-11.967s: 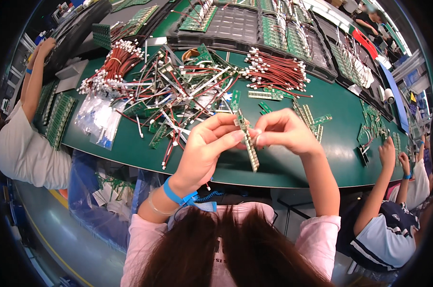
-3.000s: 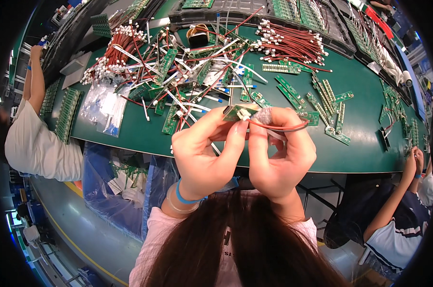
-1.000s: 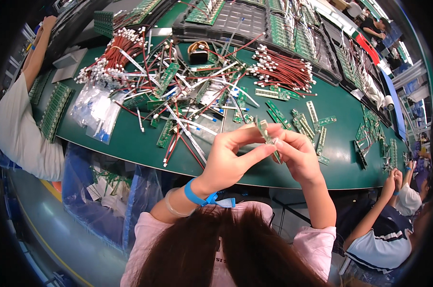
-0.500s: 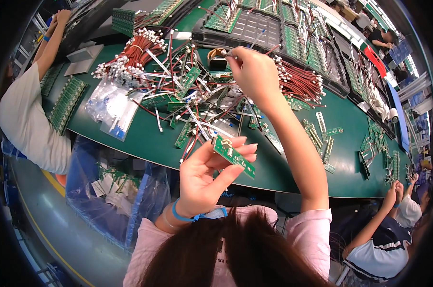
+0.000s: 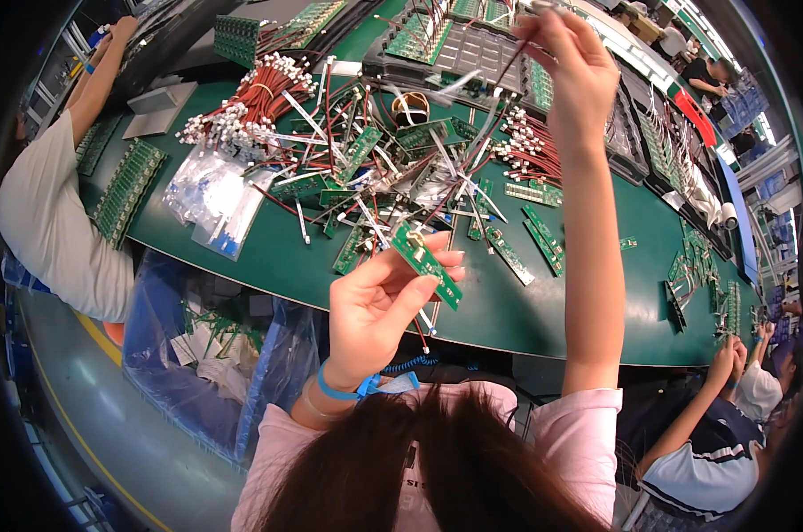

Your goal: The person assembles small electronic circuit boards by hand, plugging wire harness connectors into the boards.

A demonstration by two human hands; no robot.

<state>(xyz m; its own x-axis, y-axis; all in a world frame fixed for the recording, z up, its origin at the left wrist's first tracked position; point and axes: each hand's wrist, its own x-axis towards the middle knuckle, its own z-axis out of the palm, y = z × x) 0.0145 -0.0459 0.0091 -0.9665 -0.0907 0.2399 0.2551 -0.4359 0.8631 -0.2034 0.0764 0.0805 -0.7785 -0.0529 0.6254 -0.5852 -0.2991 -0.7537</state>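
Note:
My left hand (image 5: 366, 315) pinches a narrow green circuit board (image 5: 426, 266) between thumb and fingers, just above the near table edge. Small light-coloured parts sit on the board's upper end. My right hand (image 5: 580, 80) is raised high over the far side, fingers closed on a thin dark red cable (image 5: 510, 67) that hangs down from them. A pale object shows at its fingertips, cut by the picture's rim. Between the hands lies a tangled heap of cables and green boards (image 5: 359, 155). A round brown-rimmed container (image 5: 410, 108) stands at its back.
Bundles of red cables with white connectors lie left (image 5: 261, 99) and right (image 5: 527, 149) of the heap. Black trays (image 5: 485, 58) stand behind. A clear plastic bag (image 5: 211, 199) lies left. Below the edge is a blue lined bin (image 5: 282, 350). Co-workers' arms (image 5: 95, 84) show at both sides.
My right hand has risen away from the round container, up and to the right, with the cable now trailing. My left hand has shifted slightly, still holding the board, which is tilted more steeply.

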